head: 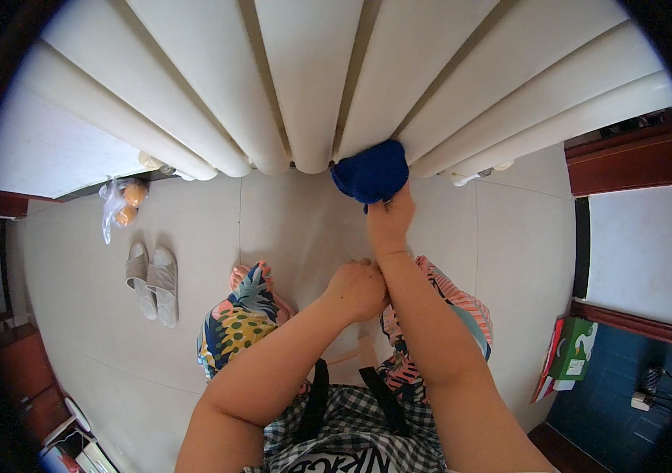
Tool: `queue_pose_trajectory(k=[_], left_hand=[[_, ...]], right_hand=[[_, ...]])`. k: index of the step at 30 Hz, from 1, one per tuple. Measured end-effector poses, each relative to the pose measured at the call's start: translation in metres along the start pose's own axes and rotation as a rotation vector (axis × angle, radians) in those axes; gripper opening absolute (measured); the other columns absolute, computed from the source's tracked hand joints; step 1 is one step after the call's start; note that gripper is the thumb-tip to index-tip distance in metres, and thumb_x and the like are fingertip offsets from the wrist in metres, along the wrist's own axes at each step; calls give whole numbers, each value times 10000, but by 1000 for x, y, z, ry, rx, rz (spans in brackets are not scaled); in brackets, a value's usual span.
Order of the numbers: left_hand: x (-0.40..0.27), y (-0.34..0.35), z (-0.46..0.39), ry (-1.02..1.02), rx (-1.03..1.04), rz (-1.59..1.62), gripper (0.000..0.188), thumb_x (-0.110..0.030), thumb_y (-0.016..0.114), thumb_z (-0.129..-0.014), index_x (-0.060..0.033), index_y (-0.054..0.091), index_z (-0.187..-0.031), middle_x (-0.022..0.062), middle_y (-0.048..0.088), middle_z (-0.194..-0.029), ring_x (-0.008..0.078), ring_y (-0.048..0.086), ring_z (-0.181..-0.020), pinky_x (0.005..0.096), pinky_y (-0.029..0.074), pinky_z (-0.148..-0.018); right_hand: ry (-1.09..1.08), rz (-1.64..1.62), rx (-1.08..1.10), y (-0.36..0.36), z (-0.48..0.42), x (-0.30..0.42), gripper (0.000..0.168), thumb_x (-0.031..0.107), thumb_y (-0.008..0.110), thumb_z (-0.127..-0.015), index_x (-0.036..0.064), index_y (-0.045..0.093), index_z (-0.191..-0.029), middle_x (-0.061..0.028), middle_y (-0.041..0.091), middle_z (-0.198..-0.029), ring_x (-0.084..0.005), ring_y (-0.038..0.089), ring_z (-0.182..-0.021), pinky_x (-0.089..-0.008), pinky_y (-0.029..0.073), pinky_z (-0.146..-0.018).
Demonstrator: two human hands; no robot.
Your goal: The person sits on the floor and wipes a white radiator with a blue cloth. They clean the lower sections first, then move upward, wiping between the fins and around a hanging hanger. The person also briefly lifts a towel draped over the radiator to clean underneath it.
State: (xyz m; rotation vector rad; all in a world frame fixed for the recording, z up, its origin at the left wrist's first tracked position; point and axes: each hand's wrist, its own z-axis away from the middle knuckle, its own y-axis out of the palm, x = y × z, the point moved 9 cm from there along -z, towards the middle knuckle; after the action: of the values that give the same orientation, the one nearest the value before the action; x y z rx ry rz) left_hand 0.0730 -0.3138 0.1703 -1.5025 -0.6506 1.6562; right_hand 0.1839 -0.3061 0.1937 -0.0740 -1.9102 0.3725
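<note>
A dark blue cloth [371,171] is in my right hand [394,216], whose fingers are partly hidden under it. The cloth lies against the lower end of a white column radiator [312,118], right of its middle. Broad rounded columns fan out across the top of the view, with narrow gaps between them. My left hand [358,290] is curled into a fist beside my right forearm and appears to touch it. Its fingertips are hidden, and I see nothing held in it.
Grey slippers [152,281] and a clear plastic bag with orange fruit [129,201] lie on the tiled floor [206,224] at left. Pipe fittings [480,173] jut from the radiator's lower right. A green box [572,349] stands at right. Part of a wooden stool [366,350] shows beneath me.
</note>
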Motion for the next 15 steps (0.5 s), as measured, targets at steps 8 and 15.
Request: queue_pose_trajectory(k=[8, 15], left_hand=[[3, 12, 2, -64, 159, -96, 289, -266, 511, -807, -30, 628, -927, 137, 615, -956, 287, 585, -897, 398, 476, -753], [-1, 13, -1, -4, 88, -41, 281, -234, 498, -812, -11, 599, -950, 164, 607, -966, 330, 581, -888, 427, 474, -757]], right_hand=[[181, 64, 59, 17, 10, -40, 468, 55, 522, -743, 23, 475, -1208, -248, 606, -966, -424, 575, -901, -435, 451, -768], [316, 113, 179, 22, 8, -68, 438, 122, 484, -783, 26, 481, -1211, -246, 595, -1034, -410, 554, -979, -419, 434, -836]])
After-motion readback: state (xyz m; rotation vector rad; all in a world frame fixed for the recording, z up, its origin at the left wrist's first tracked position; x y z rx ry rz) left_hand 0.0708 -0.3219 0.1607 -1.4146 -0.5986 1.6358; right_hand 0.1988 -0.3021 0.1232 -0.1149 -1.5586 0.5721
